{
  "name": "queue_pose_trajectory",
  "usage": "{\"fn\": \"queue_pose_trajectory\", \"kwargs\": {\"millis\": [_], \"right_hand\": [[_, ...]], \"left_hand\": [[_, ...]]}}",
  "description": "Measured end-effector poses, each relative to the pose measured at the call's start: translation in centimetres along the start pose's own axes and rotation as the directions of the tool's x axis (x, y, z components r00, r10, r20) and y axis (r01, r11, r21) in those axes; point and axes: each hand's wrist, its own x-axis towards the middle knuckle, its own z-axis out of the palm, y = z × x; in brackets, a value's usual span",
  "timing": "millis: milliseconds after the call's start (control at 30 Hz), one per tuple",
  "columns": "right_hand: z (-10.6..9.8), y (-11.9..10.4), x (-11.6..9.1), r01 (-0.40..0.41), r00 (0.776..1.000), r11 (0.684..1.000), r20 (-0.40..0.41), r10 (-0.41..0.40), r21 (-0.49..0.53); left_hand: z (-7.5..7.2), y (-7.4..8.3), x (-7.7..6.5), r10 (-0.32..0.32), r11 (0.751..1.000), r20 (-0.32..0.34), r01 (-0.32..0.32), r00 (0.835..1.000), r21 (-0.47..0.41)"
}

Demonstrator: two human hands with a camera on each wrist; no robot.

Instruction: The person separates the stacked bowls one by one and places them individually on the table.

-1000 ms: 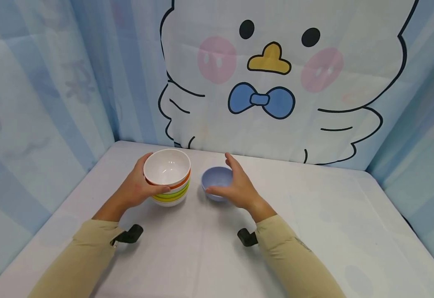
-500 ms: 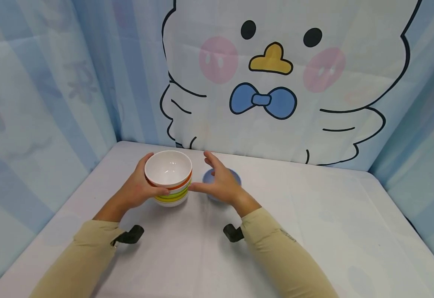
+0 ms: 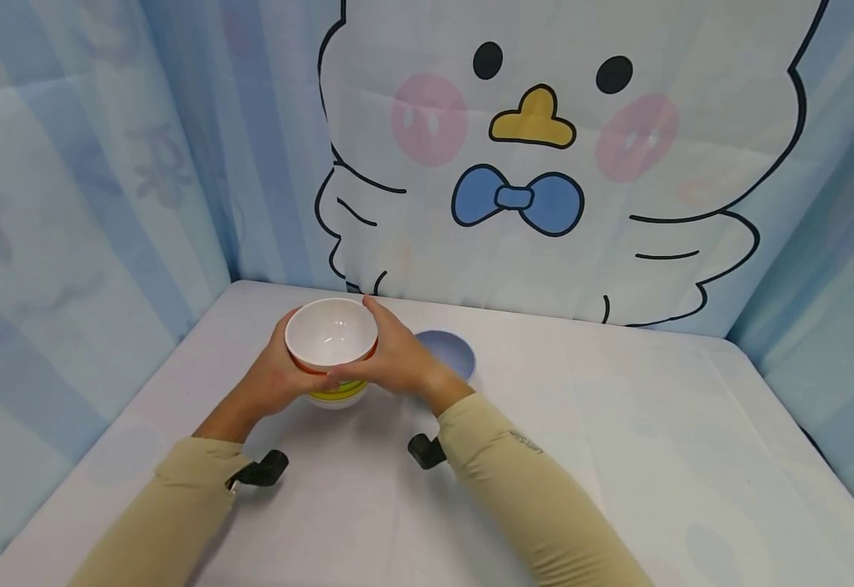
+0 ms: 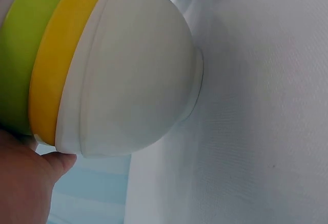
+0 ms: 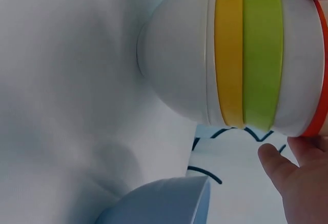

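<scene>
A stack of several white bowls (image 3: 332, 333) stands upright on the table left of the middle, its bands orange, green and yellow. My left hand (image 3: 277, 377) grips the stack's left side, thumb across the front. On the other side, my right hand (image 3: 401, 355) holds the upper part, its thumb meeting the left thumb in front. In the right wrist view, right fingertips (image 5: 302, 147) are at the orange band. The left wrist view shows the lowest bowl (image 4: 138, 75), foot right at the tabletop. A small blue bowl (image 3: 451, 350) sits just right of the stack, partly hidden by the right hand.
The white-covered table (image 3: 662, 456) reaches back to a curtain (image 3: 537, 269) printed with a cartoon face. Striped blue curtains (image 3: 82, 204) hang at both sides. A dark wrist camera mount (image 3: 425, 450) juts inward from each sleeve.
My right hand has moved left, from over the blue bowl to the stack, and now holds its right side. The left hand keeps its grip, and the blue bowl stays put.
</scene>
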Motion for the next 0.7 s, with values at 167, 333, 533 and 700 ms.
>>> {"fn": "queue_pose_trajectory", "kwargs": {"millis": [167, 333, 533, 700], "right_hand": [[0.6, -0.1, 0.1, -0.004, 1.0, 1.0, -0.016, 0.004, 0.014], [0.8, -0.1, 0.3, 0.0, 1.0, 0.999, -0.022, 0.001, 0.034], [0.8, -0.2, 0.4, -0.04, 0.999, 0.999, -0.027, 0.04, 0.009], [0.7, -0.1, 0.4, -0.067, 0.998, 0.998, -0.023, 0.067, -0.003]], "left_hand": [[0.0, 0.3, -0.1, 0.015, 0.999, 0.004, -0.015, 1.0, 0.032], [-0.2, 0.6, -0.2, -0.002, 0.998, 0.011, 0.002, 1.0, 0.059], [-0.5, 0.9, 0.0, -0.027, 0.994, 0.026, 0.024, 0.999, 0.105], [-0.7, 1.2, 0.1, -0.013, 0.995, 0.05, 0.008, 0.999, 0.097]]}}
